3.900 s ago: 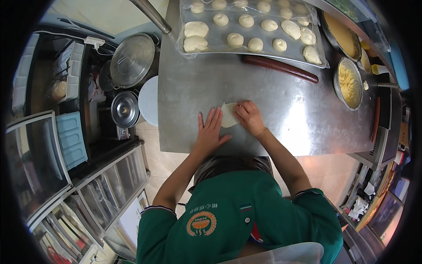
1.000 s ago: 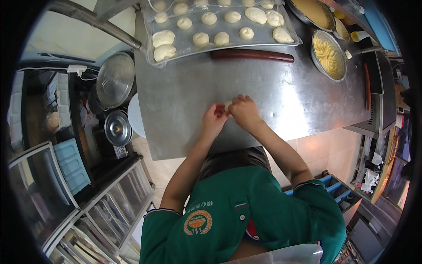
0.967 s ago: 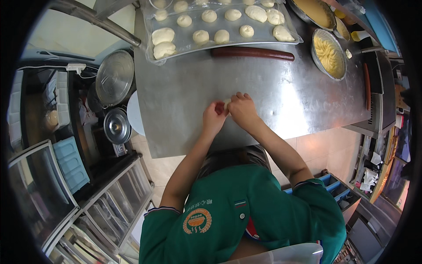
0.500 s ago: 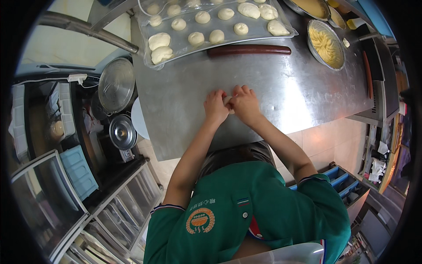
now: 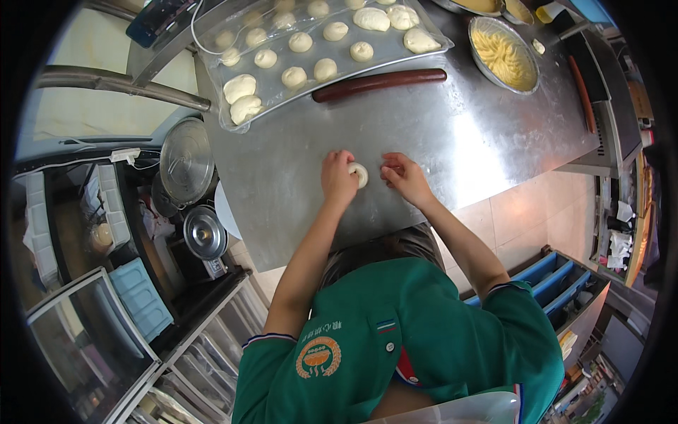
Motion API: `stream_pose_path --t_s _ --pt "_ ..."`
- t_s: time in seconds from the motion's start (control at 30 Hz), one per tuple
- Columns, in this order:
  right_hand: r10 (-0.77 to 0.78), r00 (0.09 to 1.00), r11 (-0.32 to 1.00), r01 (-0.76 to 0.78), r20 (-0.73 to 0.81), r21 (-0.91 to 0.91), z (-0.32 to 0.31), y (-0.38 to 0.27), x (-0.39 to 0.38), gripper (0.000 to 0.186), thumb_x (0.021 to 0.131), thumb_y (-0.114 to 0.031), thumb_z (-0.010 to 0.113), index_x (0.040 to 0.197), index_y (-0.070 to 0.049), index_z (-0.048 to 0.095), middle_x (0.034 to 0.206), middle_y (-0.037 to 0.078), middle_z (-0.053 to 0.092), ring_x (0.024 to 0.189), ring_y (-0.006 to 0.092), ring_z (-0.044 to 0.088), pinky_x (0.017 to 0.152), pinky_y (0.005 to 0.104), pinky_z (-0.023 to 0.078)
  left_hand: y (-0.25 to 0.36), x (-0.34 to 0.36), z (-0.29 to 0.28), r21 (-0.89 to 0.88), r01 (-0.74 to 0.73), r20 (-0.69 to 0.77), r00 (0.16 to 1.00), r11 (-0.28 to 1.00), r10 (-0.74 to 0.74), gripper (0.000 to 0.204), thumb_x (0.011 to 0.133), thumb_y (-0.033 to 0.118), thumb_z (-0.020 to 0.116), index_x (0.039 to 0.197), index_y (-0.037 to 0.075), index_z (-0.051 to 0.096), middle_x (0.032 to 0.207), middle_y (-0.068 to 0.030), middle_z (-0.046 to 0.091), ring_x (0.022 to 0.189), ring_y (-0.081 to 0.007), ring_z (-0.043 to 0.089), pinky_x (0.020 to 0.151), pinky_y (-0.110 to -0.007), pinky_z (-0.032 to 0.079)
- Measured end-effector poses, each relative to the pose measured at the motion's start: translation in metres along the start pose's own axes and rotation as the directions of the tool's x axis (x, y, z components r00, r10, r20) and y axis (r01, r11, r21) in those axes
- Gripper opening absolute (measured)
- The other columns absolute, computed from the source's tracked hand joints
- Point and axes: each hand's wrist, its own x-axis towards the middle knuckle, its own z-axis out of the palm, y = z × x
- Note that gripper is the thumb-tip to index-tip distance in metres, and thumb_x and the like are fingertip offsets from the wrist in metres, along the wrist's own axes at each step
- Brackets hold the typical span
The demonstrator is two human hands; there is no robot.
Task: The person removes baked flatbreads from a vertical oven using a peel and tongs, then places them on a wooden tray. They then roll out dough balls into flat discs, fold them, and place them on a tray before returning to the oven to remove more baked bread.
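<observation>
In my left hand (image 5: 340, 177) is a small ring-shaped piece of pale dough (image 5: 361, 175), held at its left side with the fingers curled round it. My right hand (image 5: 408, 177) is a short way to the right of the dough, apart from it. Its fingers are loosely bent and spread a little, with nothing seen in them. Both hands are low over the near part of the steel table (image 5: 282, 169). Beyond them a dark red-brown rolling pin (image 5: 381, 84) lies across the table, along the front edge of the dough tray.
A plastic-lined tray (image 5: 272, 104) at the back holds several dough balls and larger lumps. A bowl of yellow filling (image 5: 505, 56) stands at the back right. Another red-brown stick (image 5: 582, 93) lies by the right edge. Lidded pots (image 5: 205, 233) stand left of the table.
My right hand has let go of the dough and moved right. The dough, pinched between both hands before, now shows as a ring in my left hand. The whole view has turned slightly.
</observation>
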Motion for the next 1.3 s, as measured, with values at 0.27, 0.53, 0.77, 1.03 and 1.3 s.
stream_pose_path --t_s 0.27,0.53,0.77,1.03,1.3 --pt "0.128 0.989 0.967 -0.141 0.074 0.213 -0.002 0.015 -0.018 0.037 0.101 -0.017 0.054 0.136 -0.006 0.049 0.106 0.007 0.069 0.089 0.0149 0.066 0.077 0.0285 0.054 -0.008 -0.023 0.009 0.189 -0.574 -0.008 0.81 0.797 0.586 0.054 0.083 0.018 0.074 0.128 -0.002 0.052 0.133 -0.0213 0.052 0.124 -0.038 0.051 0.106 -0.043 0.042" --pt "-0.017 1.0 0.93 0.025 -0.026 0.367 0.02 -0.046 -0.014 0.035 0.101 -0.027 0.055 0.128 -0.005 0.055 0.117 0.009 0.062 0.105 0.0201 0.06 0.086 0.0307 0.05 0.021 -0.03 0.013 -0.128 -0.669 -0.213 0.74 0.732 0.638 0.081 0.085 0.036 0.07 0.147 0.0 0.032 0.154 -0.0218 0.029 0.14 -0.0424 0.032 0.111 -0.061 0.026" --pt "-0.508 0.792 0.262 0.515 0.337 -0.816 -0.02 -0.046 0.02 0.068 0.077 -0.021 0.076 0.138 -0.012 0.049 0.144 0.014 0.045 0.135 0.0368 0.039 0.108 0.0472 0.037 -0.006 0.016 -0.035 0.105 -0.467 -0.209 0.853 0.878 0.479 0.078 0.087 0.034 0.067 0.15 0.004 0.032 0.16 -0.0188 0.021 0.146 -0.0397 0.024 0.113 -0.065 0.018" --pt "-0.419 0.786 0.234 0.578 0.455 -0.782 -0.023 -0.02 0.042 0.044 0.084 -0.01 0.058 0.127 -0.008 0.054 0.131 0.016 0.05 0.117 0.0337 0.05 0.099 0.0423 0.046 0.047 0.254 -0.071 0.385 -0.469 -0.13 0.825 0.794 0.55 0.059 0.096 0.029 0.055 0.149 0.01 0.037 0.16 -0.0053 0.028 0.145 -0.0251 0.029 0.118 -0.051 0.022" --pt "-0.417 0.805 0.389 0.577 0.422 -0.718 -0.033 -0.035 0.05 0.043 0.082 -0.012 0.066 0.124 -0.006 0.057 0.132 0.017 0.049 0.119 0.0345 0.049 0.098 0.0418 0.046 -0.01 0.317 -0.059 0.536 -0.311 -0.012 0.927 0.785 0.375 0.063 0.098 0.04 0.053 0.15 0.009 0.036 0.158 -0.0061 0.033 0.145 -0.0208 0.03 0.12 -0.043 0.02"
